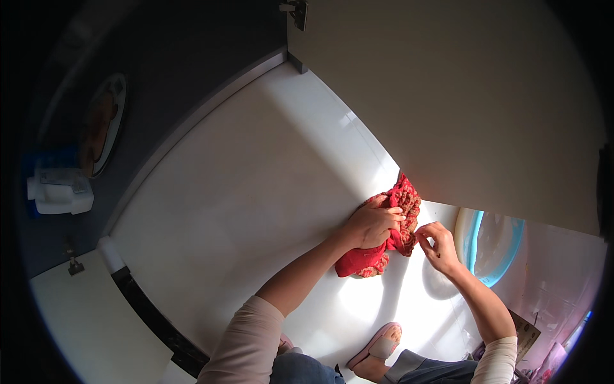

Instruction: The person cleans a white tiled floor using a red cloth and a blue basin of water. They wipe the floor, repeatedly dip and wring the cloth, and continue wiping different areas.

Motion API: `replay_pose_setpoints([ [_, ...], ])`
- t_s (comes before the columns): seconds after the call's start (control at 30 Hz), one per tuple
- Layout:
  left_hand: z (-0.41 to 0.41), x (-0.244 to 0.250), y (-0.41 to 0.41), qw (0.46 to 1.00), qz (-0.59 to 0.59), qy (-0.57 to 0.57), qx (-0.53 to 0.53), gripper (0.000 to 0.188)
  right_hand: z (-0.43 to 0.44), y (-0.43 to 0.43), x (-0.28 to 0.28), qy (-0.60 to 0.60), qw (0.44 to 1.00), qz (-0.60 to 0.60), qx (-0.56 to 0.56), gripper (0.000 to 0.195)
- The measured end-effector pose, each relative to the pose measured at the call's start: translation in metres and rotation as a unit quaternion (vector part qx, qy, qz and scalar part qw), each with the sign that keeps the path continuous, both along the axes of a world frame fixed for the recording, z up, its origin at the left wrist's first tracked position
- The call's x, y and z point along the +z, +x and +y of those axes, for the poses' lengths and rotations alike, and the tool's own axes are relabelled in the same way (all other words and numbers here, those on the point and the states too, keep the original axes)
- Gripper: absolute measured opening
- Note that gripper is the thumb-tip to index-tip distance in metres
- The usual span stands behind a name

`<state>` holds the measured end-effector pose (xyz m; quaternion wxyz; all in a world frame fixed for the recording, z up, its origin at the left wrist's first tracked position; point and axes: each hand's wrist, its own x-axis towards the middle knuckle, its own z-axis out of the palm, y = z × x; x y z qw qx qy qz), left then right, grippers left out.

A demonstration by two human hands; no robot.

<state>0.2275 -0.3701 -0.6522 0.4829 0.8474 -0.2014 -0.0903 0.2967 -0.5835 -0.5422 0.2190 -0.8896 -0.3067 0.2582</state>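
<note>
A crumpled red cloth with a tan pattern is bunched beside the lower corner of a large pale cabinet door, above the white floor. My left hand lies over its middle, fingers curled into the folds. At the cloth's right edge, the thumb and fingertips of my right hand pinch a corner of the fabric. A dark spot shows on the back of this hand. The cloth partly hides the door's corner, and some of my left fingers are lost in its folds.
Behind the door, plastic basins, one rimmed light blue, stand on edge. In the dark cabinet on the left are a white plastic bottle and an oval picture-like item. Another door stands open at lower left. My slippered foot is below.
</note>
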Motion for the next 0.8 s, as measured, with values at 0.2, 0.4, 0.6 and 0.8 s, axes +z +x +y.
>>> replay_pose_setpoints([
  [0.2, -0.043, -0.016, -0.047, 0.989, 0.09, -0.106, -0.054, 0.04, -0.058, -0.012, 0.021, -0.004, 0.998, -0.044, 0.051, 0.011],
  [0.4, -0.007, 0.014, -0.13, 0.748, 0.412, -0.517, 0.066, 0.044, -0.056, -0.019, 0.04, -0.009, 0.999, -0.04, 0.007, 0.009],
  [0.6, 0.163, 0.089, -0.221, 0.652, 0.173, -0.576, 0.463, 0.049, -0.019, -0.016, 0.041, -0.01, 0.988, -0.053, 0.148, 0.007],
  [0.8, 0.309, 0.059, -0.261, 0.804, 0.091, -0.032, 0.587, 0.073, -0.011, -0.024, 0.022, -0.009, 0.985, -0.028, 0.171, 0.009],
])
